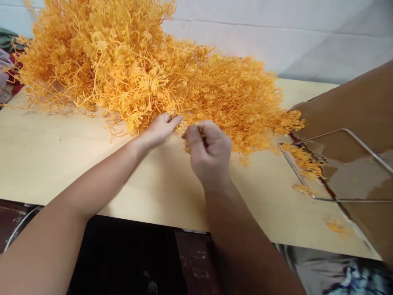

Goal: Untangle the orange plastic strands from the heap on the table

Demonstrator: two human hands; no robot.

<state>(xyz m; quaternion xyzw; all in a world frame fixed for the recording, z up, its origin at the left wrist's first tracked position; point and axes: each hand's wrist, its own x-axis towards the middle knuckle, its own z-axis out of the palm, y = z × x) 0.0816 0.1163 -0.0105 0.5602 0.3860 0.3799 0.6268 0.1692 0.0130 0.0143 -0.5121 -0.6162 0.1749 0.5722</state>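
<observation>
A large heap of orange, stringy plastic pieces point(132, 69) with flower-like ends spreads across the pale table point(147, 180). At the heap's front edge, my left hand point(164, 127) has its thumb and fingers pressed towards each other; whatever lies between them is too small to make out. Just right of it, my right hand point(208, 147) is closed around some orange pieces point(186, 146), which stick out beside the thumb. The two hands are a short gap apart, and the right one is nearer to me.
A brown cardboard box point(353, 110) stands at the right, with a bent metal wire frame point(296, 172) in front of it. Small orange bits point(337, 227) lie near it. A white wall point(245, 41) rises behind the heap.
</observation>
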